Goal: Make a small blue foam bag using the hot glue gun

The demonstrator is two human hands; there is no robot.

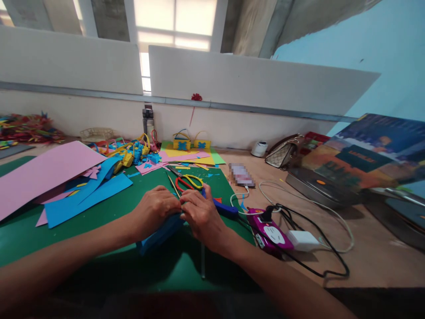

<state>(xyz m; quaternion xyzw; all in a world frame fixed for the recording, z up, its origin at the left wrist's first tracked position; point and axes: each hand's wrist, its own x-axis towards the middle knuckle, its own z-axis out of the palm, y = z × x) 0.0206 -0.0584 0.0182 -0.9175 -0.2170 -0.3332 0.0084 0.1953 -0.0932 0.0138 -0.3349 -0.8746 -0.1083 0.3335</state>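
Observation:
A folded blue craft sheet (159, 235) tilts below my two hands, low over the green cutting mat (109, 270). My left hand (156, 207) pinches its upper edge with curled fingers. Against those fingertips, my right hand (203, 216) is closed on the same edge; the exact grip is hidden. Behind my right hand lies a blue glue gun (226, 209), partly covered. A thin clear stick (203, 262) shows beneath that hand. Just beyond my fingers rest scissors (189, 180) with red and yellow handles.
Pink sheets (49, 175) and blue sheets (89, 199) lie left, beside yellow-and-blue craft pieces (133, 153). Two small yellow bags (182, 144) stand at the back. Right are a phone (241, 175), a purple power strip (270, 232), cables and a dark metal case (318, 188).

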